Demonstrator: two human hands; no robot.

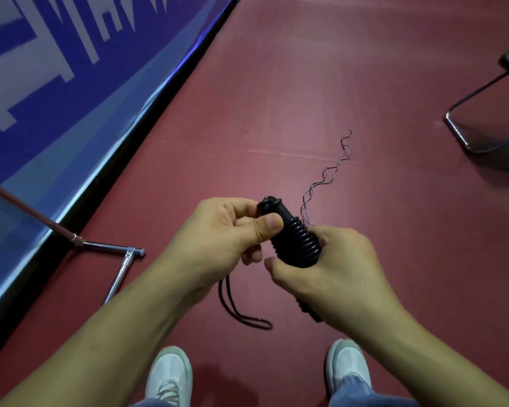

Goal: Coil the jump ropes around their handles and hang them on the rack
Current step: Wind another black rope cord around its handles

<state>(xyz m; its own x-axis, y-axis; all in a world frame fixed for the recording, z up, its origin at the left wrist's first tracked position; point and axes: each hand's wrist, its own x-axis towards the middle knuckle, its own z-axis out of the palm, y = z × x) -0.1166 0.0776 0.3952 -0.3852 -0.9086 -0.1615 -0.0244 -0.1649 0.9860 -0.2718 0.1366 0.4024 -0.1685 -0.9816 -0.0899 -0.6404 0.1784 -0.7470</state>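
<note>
The black jump rope handles, wrapped in tight coils, are held above the red floor. The top end is pinched by fingers of the left hand, and the lower part is gripped by the right hand. A thin twisted rope tail is trailed over the floor. The white lettering on the blue banner is cropped, so it can't be read.

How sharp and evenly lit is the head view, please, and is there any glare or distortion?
In the head view the left hand, right hand and coiled jump rope are sharp under soft, even light; in the same head view glare streaks the glossy lower edge of the blue banner, and its white lettering looks soft; the wide lens splays the forearms towards the corners.
</note>
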